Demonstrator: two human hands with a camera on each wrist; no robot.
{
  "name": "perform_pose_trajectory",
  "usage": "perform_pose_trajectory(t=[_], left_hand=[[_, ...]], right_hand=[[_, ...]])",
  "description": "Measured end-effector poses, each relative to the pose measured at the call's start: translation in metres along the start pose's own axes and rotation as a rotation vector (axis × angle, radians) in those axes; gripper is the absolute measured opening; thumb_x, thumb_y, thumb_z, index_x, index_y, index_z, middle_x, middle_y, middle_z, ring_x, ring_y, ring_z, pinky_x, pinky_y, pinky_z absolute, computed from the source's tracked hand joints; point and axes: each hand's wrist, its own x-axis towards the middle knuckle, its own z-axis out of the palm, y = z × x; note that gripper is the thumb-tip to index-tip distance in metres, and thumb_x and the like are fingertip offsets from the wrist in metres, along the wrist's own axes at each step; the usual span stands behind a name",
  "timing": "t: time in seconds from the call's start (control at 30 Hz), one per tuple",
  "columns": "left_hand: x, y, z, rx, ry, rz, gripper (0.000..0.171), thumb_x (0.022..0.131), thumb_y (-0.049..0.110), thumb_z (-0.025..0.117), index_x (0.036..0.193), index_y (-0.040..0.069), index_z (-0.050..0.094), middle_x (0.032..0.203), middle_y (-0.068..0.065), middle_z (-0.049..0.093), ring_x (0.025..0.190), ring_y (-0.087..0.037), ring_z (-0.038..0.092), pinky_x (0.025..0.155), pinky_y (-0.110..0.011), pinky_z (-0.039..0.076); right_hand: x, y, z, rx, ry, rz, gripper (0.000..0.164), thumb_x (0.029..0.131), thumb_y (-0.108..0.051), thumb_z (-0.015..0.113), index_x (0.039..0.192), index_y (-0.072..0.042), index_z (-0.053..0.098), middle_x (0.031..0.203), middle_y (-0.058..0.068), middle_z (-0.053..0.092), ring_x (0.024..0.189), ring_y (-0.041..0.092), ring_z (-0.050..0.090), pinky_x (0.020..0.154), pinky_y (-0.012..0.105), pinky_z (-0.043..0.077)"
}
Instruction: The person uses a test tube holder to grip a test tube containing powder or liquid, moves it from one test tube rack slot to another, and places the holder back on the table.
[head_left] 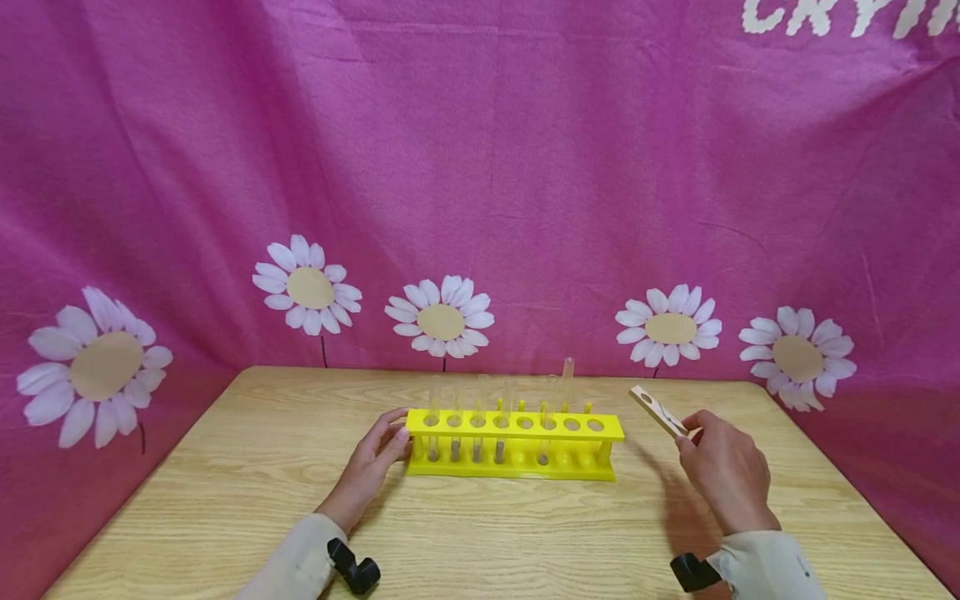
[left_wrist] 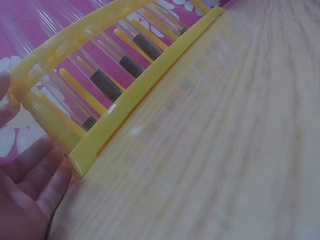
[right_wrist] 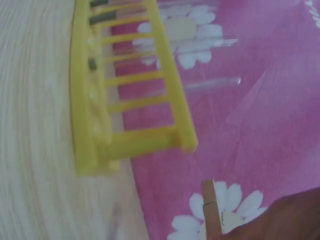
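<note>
A yellow test tube rack [head_left: 517, 477] stands on the table with several clear test tubes [head_left: 500, 400] upright in its holes. Dark matter lies at the bottom of these tubes, with more in some than in others. At the rack's left end, my left hand [head_left: 372, 458] grips it, thumb towards the front; in the left wrist view its fingers [left_wrist: 52, 182] lie against the end by the base. Off to the right of the rack, my right hand [head_left: 726, 471] pinches a wooden test tube clamp [head_left: 658, 410] by its near end. The clamp points up and left, with no tube in it.
Behind the holes rises a row of yellow pegs [head_left: 588, 408]; one tube [head_left: 568, 368] stands there with its rounded end up. The wooden table [head_left: 480, 533] ends at a pink cloth [head_left: 525, 208] printed with white flowers, which hangs behind it and at both sides.
</note>
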Motion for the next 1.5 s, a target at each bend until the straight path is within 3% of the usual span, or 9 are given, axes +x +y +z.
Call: perform_pose_trajectory(t=[0.3,0.43,0.83,1.5], left_hand=[[0.0,0.001,-0.001,0.01,-0.008,-0.01,0.055,0.098,0.048,0.05,0.144,0.02,0.041,0.135,-0.01,0.05,0.122,-0.025,0.051,0.105,-0.046,0.04],[0.0,0.002,-0.001,0.015,-0.005,-0.012,0.056,0.098,0.049,0.049,0.144,0.02,0.041,0.136,-0.01,0.05,0.122,-0.025,0.051,0.106,-0.046,0.04],[0.001,-0.001,-0.002,0.005,0.004,-0.012,0.057,0.097,0.049,0.051,0.144,0.02,0.041,0.136,-0.01,0.051,0.12,-0.025,0.053,0.106,-0.048,0.039],[0.002,-0.002,-0.001,-0.026,0.002,-0.007,0.051,0.099,0.041,0.05,0.143,0.016,0.043,0.133,-0.01,0.052,0.119,-0.027,0.053,0.102,-0.047,0.043]], right_hand=[[0.01,0.017,0.006,-0.058,-0.164,0.063,0.024,0.087,-0.017,0.065,0.105,-0.001,0.063,0.091,0.023,0.065,0.072,0.032,0.058,0.053,0.041,0.042],[0.012,0.021,0.009,-0.074,-0.217,0.075,0.025,0.086,-0.016,0.064,0.105,0.0,0.063,0.092,0.023,0.065,0.074,0.033,0.058,0.055,0.042,0.044],[0.013,0.027,0.017,-0.081,-0.275,0.112,0.02,0.081,-0.014,0.067,0.094,0.0,0.065,0.079,0.011,0.063,0.07,0.028,0.055,0.056,0.039,0.042],[0.013,0.039,0.025,-0.094,-0.304,0.11,0.018,0.077,-0.014,0.068,0.09,-0.001,0.065,0.08,0.015,0.062,0.071,0.03,0.056,0.056,0.043,0.044]])
